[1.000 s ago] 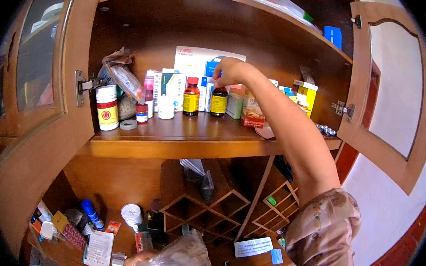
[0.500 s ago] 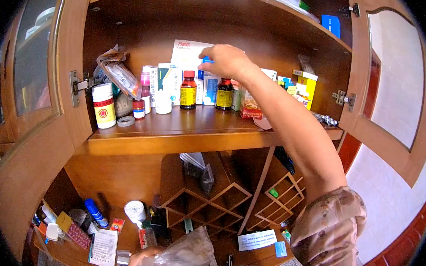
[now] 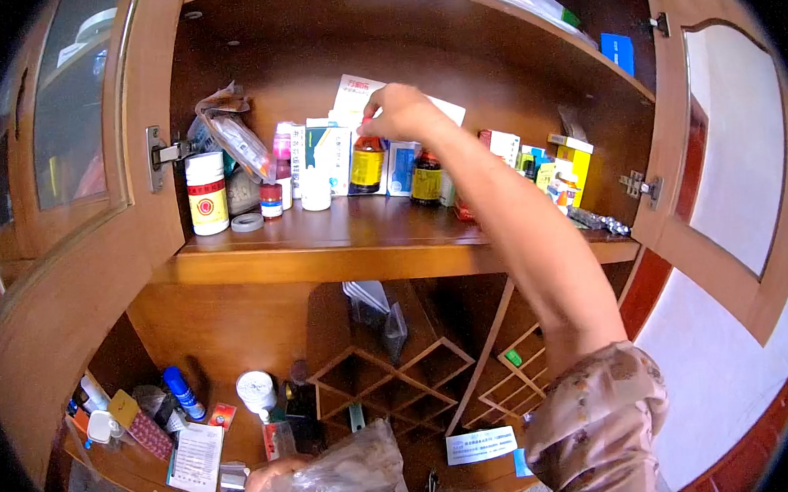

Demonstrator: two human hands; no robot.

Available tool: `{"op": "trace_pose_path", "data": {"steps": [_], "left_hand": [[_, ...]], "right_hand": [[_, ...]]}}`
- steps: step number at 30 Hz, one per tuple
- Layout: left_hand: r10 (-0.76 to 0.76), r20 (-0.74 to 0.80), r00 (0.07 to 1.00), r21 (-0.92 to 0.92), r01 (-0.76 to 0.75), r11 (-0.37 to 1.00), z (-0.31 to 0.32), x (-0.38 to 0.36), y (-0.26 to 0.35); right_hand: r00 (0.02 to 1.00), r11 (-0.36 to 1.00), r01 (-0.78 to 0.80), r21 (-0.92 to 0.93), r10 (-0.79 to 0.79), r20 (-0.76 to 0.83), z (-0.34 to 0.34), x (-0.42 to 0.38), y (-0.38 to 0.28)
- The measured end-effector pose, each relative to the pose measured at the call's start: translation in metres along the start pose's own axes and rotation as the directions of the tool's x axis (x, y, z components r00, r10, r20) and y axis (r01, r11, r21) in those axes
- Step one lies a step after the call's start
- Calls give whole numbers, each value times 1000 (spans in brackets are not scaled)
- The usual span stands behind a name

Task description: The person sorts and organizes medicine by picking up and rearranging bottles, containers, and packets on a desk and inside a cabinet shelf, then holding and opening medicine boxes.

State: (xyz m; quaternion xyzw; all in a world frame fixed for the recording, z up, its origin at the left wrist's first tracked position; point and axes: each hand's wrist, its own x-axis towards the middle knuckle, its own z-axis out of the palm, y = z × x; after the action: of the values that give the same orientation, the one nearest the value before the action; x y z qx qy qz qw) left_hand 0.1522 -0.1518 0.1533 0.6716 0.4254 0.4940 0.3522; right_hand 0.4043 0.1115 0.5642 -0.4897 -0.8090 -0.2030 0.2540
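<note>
Pinching the probably slick bottle (image 3: pixel 367 168) (by its cap (image 3: pixel 366 128), sensibly) is the right hand (image 3: pixel 401 115); below the bottle, the left hand (image 3: pixel 263 490) clutches a bag (image 3: pixel 352 469).

The left hand (image 3: pixel 266 490) is cut off below, its fingers mostly hidden by a plastic bag (image 3: pixel 358 472).

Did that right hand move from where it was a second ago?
Yes, the right hand moved left, closer to the plain white bottle.
</note>
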Motion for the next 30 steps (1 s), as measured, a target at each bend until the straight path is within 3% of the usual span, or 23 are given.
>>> {"op": "trace_pose_path", "data": {"steps": [2, 3, 5, 8, 9, 11, 13, 17, 18, 21, 22, 23, 24, 26, 28, 30], "left_hand": [[-36, 50, 998, -175, 44, 984, 2, 2, -1], [-36, 48, 998, -177, 44, 983, 2, 5, 2], [59, 78, 995, 131, -69, 989, 0, 13, 17], [174, 186, 967, 551, -249, 796, -2, 24, 42], [176, 191, 966, 550, -254, 795, 0, 25, 48], [-29, 44, 999, 342, 12, 940, 6, 26, 58], [18, 64, 998, 426, -44, 904, 6, 24, 52], [174, 179, 968, 700, -250, 670, 3, 20, 32], [170, 178, 969, 700, -246, 670, 2, 20, 31], [175, 173, 969, 649, -245, 720, 5, 17, 37], [48, -4, 999, 371, -43, 928, 13, 13, 43], [-130, -130, 983, 17, 133, 991, 16, 12, 47], [-128, -140, 982, 17, 131, 991, 14, 15, 46], [-99, 91, 991, -146, 111, 983, 8, 22, 45], [-46, 104, 994, -116, 58, 992, 5, 24, 39], [81, 143, 986, -59, -74, 996, 1, 29, 30]], "right_hand": [[995, 997, -51, 63, 45, 86, -25, -12, 2], [991, 997, -55, 56, 47, 125, -31, -17, 6], [982, 998, -39, 40, 31, 188, -43, -34, 7], [983, 999, 22, 26, -27, 184, -44, -52, 21], [982, 1000, -11, -22, 15, 189, -46, -58, 20], [985, 999, -29, -32, 34, 167, -45, -65, 28], [990, 998, -32, -52, 38, 135, -41, -67, 40], [991, 991, -43, -128, 58, 122, -40, -69, 44], [990, 983, -33, -179, 57, 131, -42, -72, 43], [987, 961, -26, -276, 69, 148, -45, -73, 41], [985, 945, -34, -325, 86, 148, -46, -72, 39], [993, 935, -47, -351, 82, 85, -47, -75, 30], [994, 936, -39, -349, 72, 81, -43, -68, 27], [993, 971, 110, -213, -118, -26, -34, -53, 21], [980, 981, 192, 5, -192, 55, -20, -40, -3], [956, 966, 248, 69, -256, 146, 9, -23, -22]]}}
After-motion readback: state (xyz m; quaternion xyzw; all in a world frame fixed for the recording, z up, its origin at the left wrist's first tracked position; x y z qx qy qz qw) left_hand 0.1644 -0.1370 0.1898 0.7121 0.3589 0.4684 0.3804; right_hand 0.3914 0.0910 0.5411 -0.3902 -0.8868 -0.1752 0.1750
